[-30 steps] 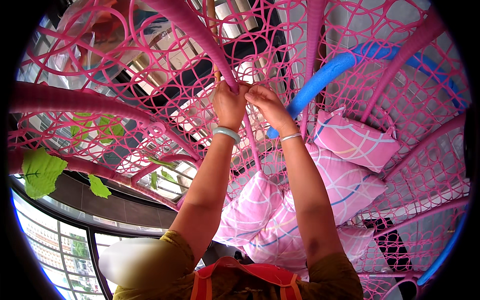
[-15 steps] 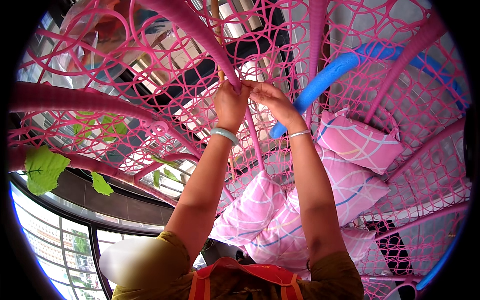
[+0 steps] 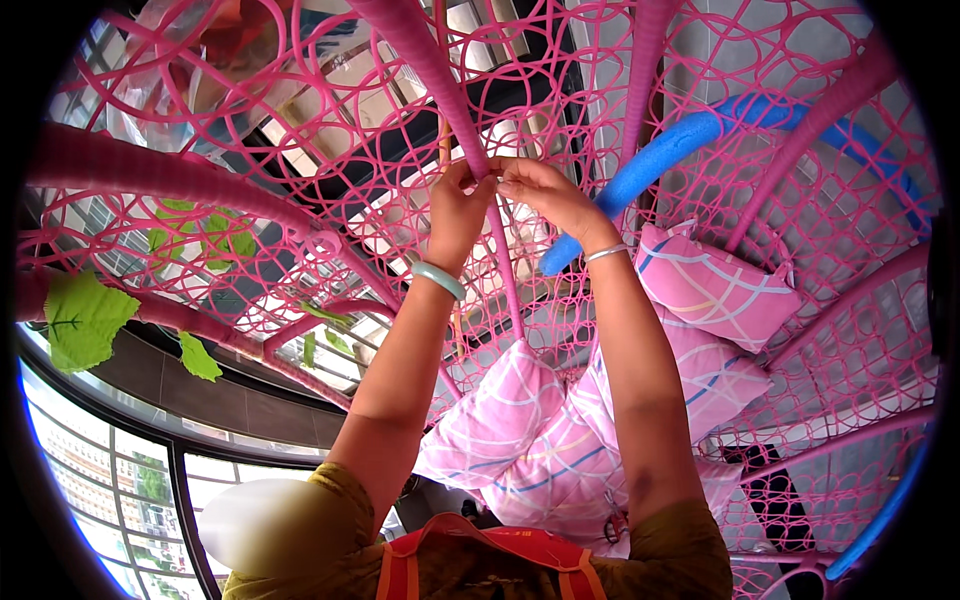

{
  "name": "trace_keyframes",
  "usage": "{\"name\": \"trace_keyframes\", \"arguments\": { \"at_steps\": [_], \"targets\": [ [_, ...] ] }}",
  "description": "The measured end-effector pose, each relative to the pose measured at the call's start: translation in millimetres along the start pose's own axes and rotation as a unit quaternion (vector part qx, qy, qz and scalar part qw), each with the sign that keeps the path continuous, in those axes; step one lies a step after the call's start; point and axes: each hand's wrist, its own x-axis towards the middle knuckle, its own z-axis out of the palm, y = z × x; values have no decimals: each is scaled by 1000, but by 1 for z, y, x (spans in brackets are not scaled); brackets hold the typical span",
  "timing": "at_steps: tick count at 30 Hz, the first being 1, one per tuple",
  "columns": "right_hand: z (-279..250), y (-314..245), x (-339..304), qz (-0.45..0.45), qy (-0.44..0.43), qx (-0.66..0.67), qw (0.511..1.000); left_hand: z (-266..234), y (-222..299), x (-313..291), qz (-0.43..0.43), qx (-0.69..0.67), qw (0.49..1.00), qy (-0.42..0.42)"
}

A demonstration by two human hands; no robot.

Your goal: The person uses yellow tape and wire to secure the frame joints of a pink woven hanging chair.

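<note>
A pink wrapped pole slopes down the middle of the view, and both my hands meet at it. My left hand, with a pale green bangle on the wrist, is closed against the pole's left side, thumb and fingers pinched around it. From the right, my right hand reaches in with bent fingers; its index finger passes by the pole and its thumb touches near my left thumb. A silver bangle circles that wrist. Whether a thin strand lies between the fingertips is too small to tell.
Pink looped netting surrounds the poles. A blue foam tube arches at the right. Pink patterned cushions and a smaller pillow lie below. Green artificial leaves hang at the left, near a window.
My left hand has turned and its fingers have opened a little around the pole. My right fingers have moved closer in, around the pole. The view has shifted slightly.
</note>
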Motion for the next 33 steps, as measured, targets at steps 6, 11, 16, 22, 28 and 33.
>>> {"name": "trace_keyframes", "arguments": {
  "at_steps": [6, 11, 16, 22, 28, 33],
  "targets": [
    [-6, 0, 1, 25, -23, -37, 999, -18, 1, 3, -67, -129, 980, -132],
    [-5, -5, 0, 36, -6, -30, 999, -28, -6, 10, -66, -134, 973, -178],
    [-7, 2, -3, 40, 41, -11, 998, -28, -9, 11, -64, -104, 975, -183],
    [3, 9, -8, 44, 112, 134, 984, -28, -10, 11, -41, -80, 979, -184],
    [18, 4, -22, 26, 117, 307, 944, -34, -20, 14, 0, -67, 977, -202],
    [28, 15, -18, 34, 143, 418, 896, -36, -21, 17, 7, -71, 975, -212]
  ]
}}
